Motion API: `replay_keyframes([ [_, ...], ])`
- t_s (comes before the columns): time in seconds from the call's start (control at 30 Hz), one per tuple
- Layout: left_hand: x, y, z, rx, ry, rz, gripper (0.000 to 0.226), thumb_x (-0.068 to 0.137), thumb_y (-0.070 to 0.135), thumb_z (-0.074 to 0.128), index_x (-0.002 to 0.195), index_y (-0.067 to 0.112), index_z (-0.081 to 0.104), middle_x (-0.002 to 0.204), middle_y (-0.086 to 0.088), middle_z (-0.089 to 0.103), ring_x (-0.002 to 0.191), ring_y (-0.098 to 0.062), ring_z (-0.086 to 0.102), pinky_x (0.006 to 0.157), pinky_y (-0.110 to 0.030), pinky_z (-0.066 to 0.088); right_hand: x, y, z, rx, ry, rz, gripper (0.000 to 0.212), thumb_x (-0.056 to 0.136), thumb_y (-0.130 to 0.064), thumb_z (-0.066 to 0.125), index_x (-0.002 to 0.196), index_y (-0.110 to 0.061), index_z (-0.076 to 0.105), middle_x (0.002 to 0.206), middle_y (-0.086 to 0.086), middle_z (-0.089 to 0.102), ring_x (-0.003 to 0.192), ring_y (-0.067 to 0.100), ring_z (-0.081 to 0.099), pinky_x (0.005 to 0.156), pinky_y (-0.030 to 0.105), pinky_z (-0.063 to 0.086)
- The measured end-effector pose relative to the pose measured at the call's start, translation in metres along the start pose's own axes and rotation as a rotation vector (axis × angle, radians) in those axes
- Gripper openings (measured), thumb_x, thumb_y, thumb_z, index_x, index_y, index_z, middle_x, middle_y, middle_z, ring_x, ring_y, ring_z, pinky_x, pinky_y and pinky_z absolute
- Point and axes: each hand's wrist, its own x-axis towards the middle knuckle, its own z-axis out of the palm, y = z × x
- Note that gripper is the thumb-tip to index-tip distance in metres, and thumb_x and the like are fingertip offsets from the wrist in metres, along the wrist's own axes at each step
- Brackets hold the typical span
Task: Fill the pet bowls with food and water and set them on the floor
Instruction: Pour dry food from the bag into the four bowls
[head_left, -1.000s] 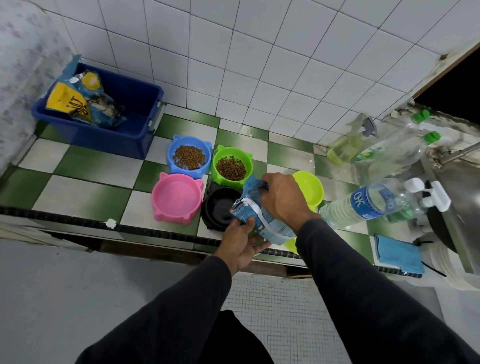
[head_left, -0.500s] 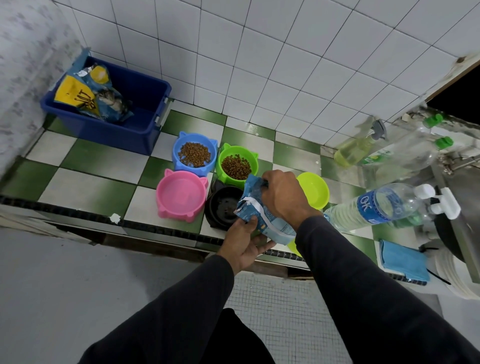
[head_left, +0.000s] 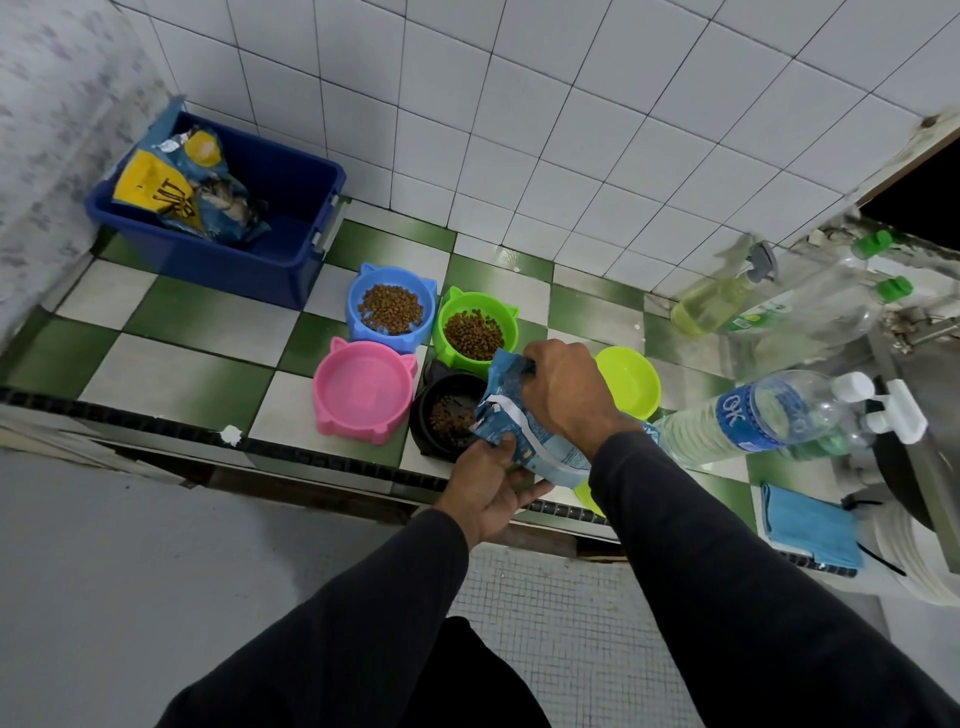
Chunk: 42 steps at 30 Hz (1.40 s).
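Over the black bowl (head_left: 448, 420), both hands grip the tilted food bag (head_left: 524, 426): right hand (head_left: 563, 392) above, left hand (head_left: 491, 480) beneath. Tilting further could send kibble over the rim onto the counter (head_left: 171, 358).

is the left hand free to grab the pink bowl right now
Probably not yet. The left hand is gripping the bottom of the blue food pouch tilted over the black bowl. The pink bowl sits close by, unobstructed, so letting go of the pouch would free it.

Glossy plastic bowls (head_left: 364, 396), glazed tile counter (head_left: 171, 358), crinkled foil bag (head_left: 524, 439)
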Motion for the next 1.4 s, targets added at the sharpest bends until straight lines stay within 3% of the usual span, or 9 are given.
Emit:
replay_keyframes([
  [0.23, -0.002, 0.001, 0.003, -0.005, -0.008, -0.002, 0.028, 0.109, 0.021, 0.048, 0.136, 0.014, 0.056, 0.136, -0.020, 0.065, 0.123, -0.040, 0.063, 0.098, -0.059, 0.051, -0.001, 0.004, 0.001, 0.005, 0.016, 0.002, 0.013, 0.087, -0.014, 0.057, 0.092, -0.009, 0.068, 0.094, 0.023, 0.069, 0.084, 0.044, 0.061, 0.063, 0.033, 0.036],
  [0.43, -0.001, 0.000, 0.003, -0.012, -0.007, -0.016, 0.022, 0.109, 0.022, 0.048, 0.126, 0.017, 0.061, 0.120, -0.016, 0.074, 0.108, -0.036, 0.071, 0.087, -0.055, 0.057, 0.000, 0.005, 0.001, 0.004, 0.014, 0.009, 0.018, 0.087, -0.014, 0.058, 0.099, -0.008, 0.070, 0.096, 0.023, 0.070, 0.087, 0.043, 0.063, 0.064, 0.033, 0.039],
  [0.63, 0.001, -0.001, 0.003, 0.008, 0.018, -0.019, 0.033, 0.110, 0.023, 0.046, 0.140, 0.010, 0.054, 0.137, -0.022, 0.064, 0.126, -0.042, 0.061, 0.102, -0.061, 0.049, -0.001, 0.005, 0.001, 0.021, 0.022, 0.005, 0.015, 0.086, -0.013, 0.058, 0.095, -0.008, 0.069, 0.093, 0.023, 0.070, 0.085, 0.044, 0.062, 0.063, 0.033, 0.036],
  [0.87, 0.003, -0.001, 0.005, 0.038, 0.043, -0.016, 0.036, 0.111, 0.024, 0.044, 0.144, 0.011, 0.052, 0.143, -0.021, 0.060, 0.130, -0.043, 0.058, 0.107, -0.062, 0.046, -0.001, 0.009, 0.003, 0.033, 0.024, 0.020, 0.017, 0.087, -0.014, 0.058, 0.097, -0.007, 0.069, 0.094, 0.025, 0.069, 0.087, 0.045, 0.062, 0.063, 0.034, 0.038],
  [1.2, 0.006, -0.001, 0.005, 0.076, 0.061, -0.031, 0.035, 0.111, 0.025, 0.045, 0.142, 0.011, 0.053, 0.142, -0.021, 0.061, 0.129, -0.043, 0.058, 0.107, -0.063, 0.045, -0.001, 0.011, 0.004, 0.045, 0.026, 0.021, 0.017, 0.087, -0.016, 0.058, 0.096, -0.007, 0.070, 0.095, 0.025, 0.070, 0.088, 0.046, 0.062, 0.063, 0.033, 0.036],
  [1.4, 0.007, -0.001, 0.003, 0.081, 0.056, -0.046, 0.028, 0.111, 0.026, 0.045, 0.131, 0.013, 0.059, 0.138, -0.021, 0.063, 0.127, -0.044, 0.060, 0.096, -0.058, 0.053, -0.002, 0.012, 0.002, 0.065, 0.033, 0.036, 0.015, 0.089, -0.017, 0.058, 0.093, -0.008, 0.068, 0.092, 0.025, 0.069, 0.084, 0.044, 0.061, 0.063, 0.032, 0.035],
])
